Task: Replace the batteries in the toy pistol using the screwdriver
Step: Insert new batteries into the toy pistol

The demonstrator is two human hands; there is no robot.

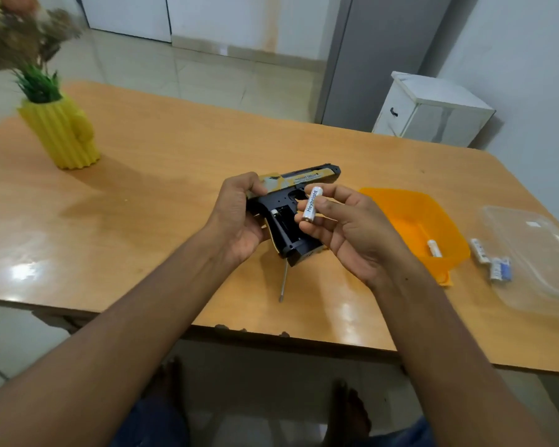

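My left hand [239, 214] grips the black and yellow toy pistol [299, 179] above the table, its barrel pointing right. The battery compartment [283, 222] in the grip is uncovered, and one battery end shows at its top left. My right hand [346, 227] pinches a white battery [311, 204] between thumb and fingers, just right of the compartment. The screwdriver [283, 280] lies on the table under the pistol; only its metal shaft shows.
An orange tray [400, 208] right of my hands holds one battery [434, 248]. Further right, loose batteries [491, 261] lie by a clear plastic lid [536, 259]. A yellow cactus-shaped vase [62, 133] stands far left on the wooden table [162, 188].
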